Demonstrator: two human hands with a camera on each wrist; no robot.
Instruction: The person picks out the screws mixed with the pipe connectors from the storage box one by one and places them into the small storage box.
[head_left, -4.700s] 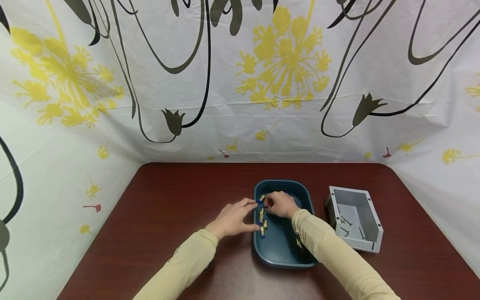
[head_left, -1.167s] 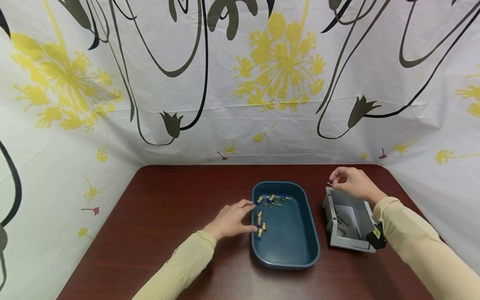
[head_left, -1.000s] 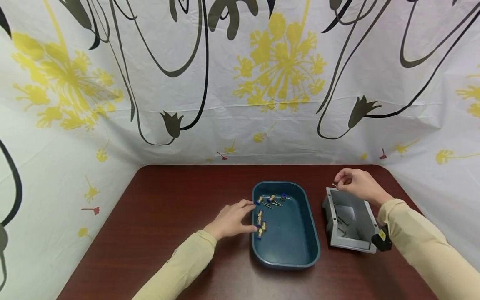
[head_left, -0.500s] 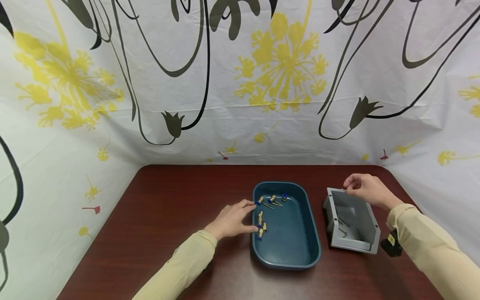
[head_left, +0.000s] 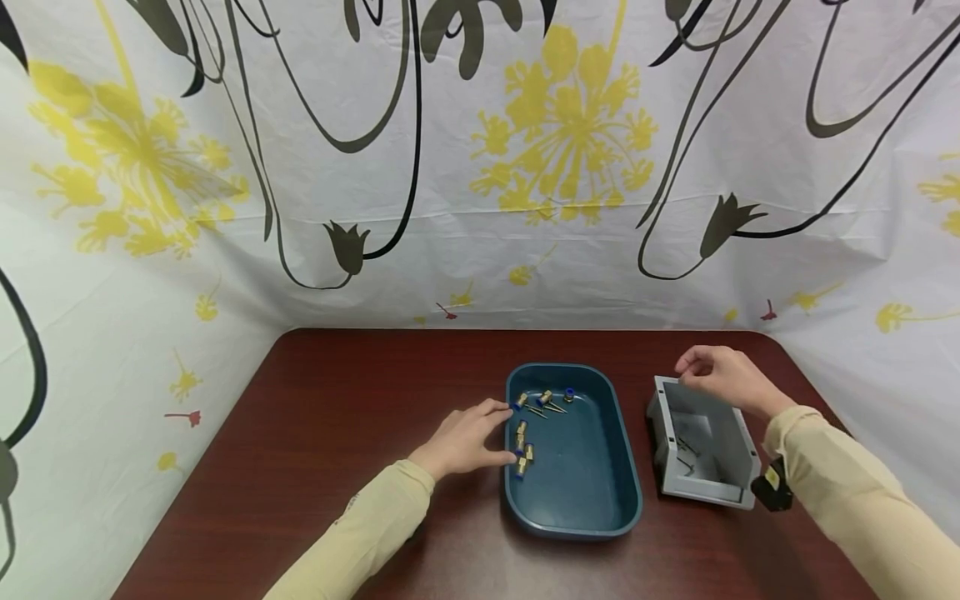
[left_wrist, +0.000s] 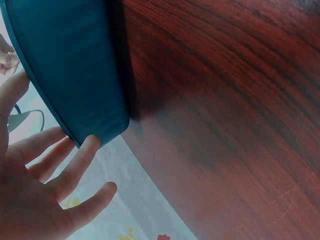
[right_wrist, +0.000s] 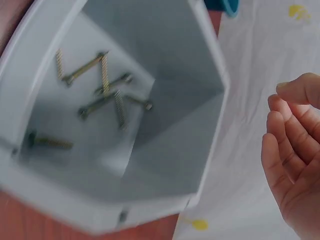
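My left hand [head_left: 465, 437] rests with spread fingers against the left rim of a blue-green tray [head_left: 581, 483]; the left wrist view shows its fingertips along the tray's edge. Inside the tray lie several brass fittings [head_left: 521, 435] with blue ends, plus a few thin screws [head_left: 556, 407] near its far end. Over the far end of a grey bin [head_left: 708, 496] hovers my right hand [head_left: 723, 379], fingers loosely bent. Nothing shows between thumb and fingertips in the right wrist view. Several loose screws [right_wrist: 86, 68] lie scattered on the bin's floor.
The bin stands right of the tray on a dark red-brown wooden table [head_left: 360, 417]. A white cloth [head_left: 450, 183] with yellow and dark plant prints hangs behind the table. A black wrist camera [head_left: 772, 487] sits under the right sleeve, close beside the bin.
My right hand went from the tray to above the bin, carrying a small screw at its fingertips; the screw is no longer visible there. My left hand stayed at the tray's rim.
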